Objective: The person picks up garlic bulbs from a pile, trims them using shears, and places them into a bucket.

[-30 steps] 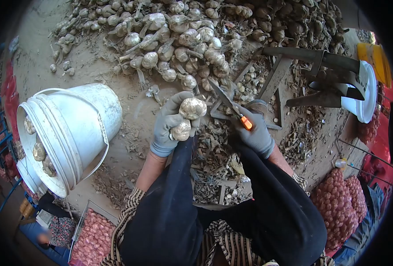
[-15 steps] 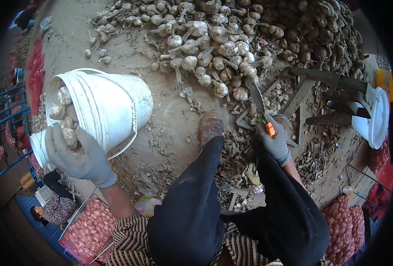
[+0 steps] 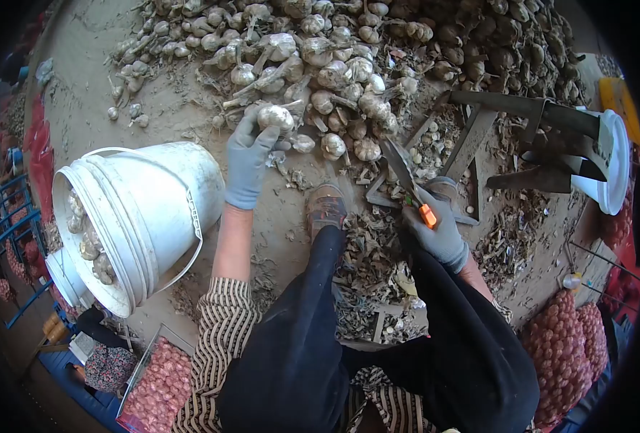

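Note:
My left hand (image 3: pixel 251 155), in a grey glove, reaches to the near edge of a heap of garlic (image 3: pixel 334 58). Its fingers are closed around a garlic bulb (image 3: pixel 275 117) with its stalk pointing right. In my gloved right hand (image 3: pixel 439 234), above my right knee, is a pair of shears (image 3: pixel 401 166) with orange on the handle. The long dark blades point up and left toward the heap. To the left, a white bucket (image 3: pixel 147 209) lies on its side, mouth toward the lower left, with several garlic bulbs (image 3: pixel 93 249) inside.
A metal frame (image 3: pixel 479 141) stands right of my shoes, beside a white bucket (image 3: pixel 608 162). Dry peelings (image 3: pixel 374 267) litter the ground between my legs. Red net sacks of bulbs (image 3: pixel 562 353) stand at lower right. Another person (image 3: pixel 111 368) is at lower left.
My left hand has left the bucket's mouth, moved up and right to the heap, and taken hold of a garlic bulb. The right hand still holds the shears. The view has shifted slightly.

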Tool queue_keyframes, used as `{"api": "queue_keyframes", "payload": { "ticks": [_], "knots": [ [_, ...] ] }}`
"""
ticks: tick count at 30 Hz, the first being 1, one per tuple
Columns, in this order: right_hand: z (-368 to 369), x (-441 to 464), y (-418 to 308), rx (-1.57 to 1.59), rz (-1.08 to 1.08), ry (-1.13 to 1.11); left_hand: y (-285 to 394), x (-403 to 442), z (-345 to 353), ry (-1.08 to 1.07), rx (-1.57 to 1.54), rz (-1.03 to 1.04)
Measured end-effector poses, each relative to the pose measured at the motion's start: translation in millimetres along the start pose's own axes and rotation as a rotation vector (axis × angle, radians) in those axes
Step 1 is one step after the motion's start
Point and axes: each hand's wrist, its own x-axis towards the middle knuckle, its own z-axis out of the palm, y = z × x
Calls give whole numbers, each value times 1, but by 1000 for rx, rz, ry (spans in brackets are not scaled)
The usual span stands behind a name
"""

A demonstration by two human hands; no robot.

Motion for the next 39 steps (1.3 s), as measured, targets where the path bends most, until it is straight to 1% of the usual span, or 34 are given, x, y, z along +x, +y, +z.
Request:
{"api": "queue_keyframes", "payload": {
  "ticks": [1, 2, 3, 4, 6, 7, 8, 10, 11, 13, 14, 15, 16, 18, 19, 21, 22, 24, 26, 28, 29, 31, 32, 34, 35, 36, 38, 39],
  "knots": [
    [2, 1, -1, -3, -11, -29, -14, -14, -3, -130, -358, 51],
    [1, 4, -4, -16, -41, -95, -18, -31, 7, -132, -497, 55],
    [2, 5, -9, -20, -94, -106, -21, -48, 22, -132, -639, 54],
    [3, 6, -13, -23, -146, -120, -22, -61, 32, -168, -684, 42],
    [2, 7, -11, -56, -115, -200, -29, -76, 45, -230, -728, -13],
    [1, 8, -12, -63, -85, -233, -35, -79, 47, -265, -698, -43],
    [2, 8, -10, -91, -160, -195, -36, -82, 56, -226, -681, -57],
    [0, 10, -9, -157, -149, -194, -38, -85, 68, -182, -583, -83],
    [1, 10, -10, -215, -144, -189, -34, -85, 71, -230, -515, -99],
    [2, 11, -12, -163, -171, -162, -36, -87, 70, -302, -400, -113],
    [1, 9, -10, -150, -97, -154, -41, -88, 70, -302, -400, -114],
    [1, 8, -8, -137, -23, -142, -45, -88, 69, -331, -496, -116],
    [5, 5, -6, -35, -63, -19, -50, -88, 68, -359, -593, -119],
    [6, 5, 4, 53, 6, 72, -31, -83, 66, -382, -831, -140],
    [5, 4, 2, 130, 67, 92, -17, -75, 63, -384, -870, -99],
    [9, 3, 15, 180, 50, 114, 9, -57, 52, -273, -807, -51],
    [6, 0, 17, 142, 72, 95, 3, -38, 35, -257, -710, 2],
    [3, 1, 11, 141, 63, 80, 23, 4, 20, 110, -55, -170],
    [2, 1, 10, 131, 71, 63, 46, 49, 35, 99, 606, 244],
    [4, 2, 11, 201, 150, 53, 56, 89, 50, 143, 1426, 439],
    [4, 3, 11, 200, 149, 53, 54, 105, 55, 145, 1425, 439],
    [4, 3, 11, 133, 94, 83, 47, 129, 66, -73, 1877, 183],
    [2, 3, 9, 130, 96, 84, 38, 138, 63, -75, 1874, 183],
    [0, 3, 3, 60, 42, 71, 19, 145, 51, -28, 1849, 365],
    [0, 4, 3, 65, 39, 74, 34, 139, 58, -112, 1865, 239],
    [0, 3, 3, 73, 42, 73, 41, 134, 58, -116, 1868, 242],
    [-2, 1, 4, 81, 46, 77, 55, 123, 57, -105, 1697, 73],
    [-3, 1, 4, 59, 18, 86, 51, 113, 49, -33, 1615, 221]
  ]
}}
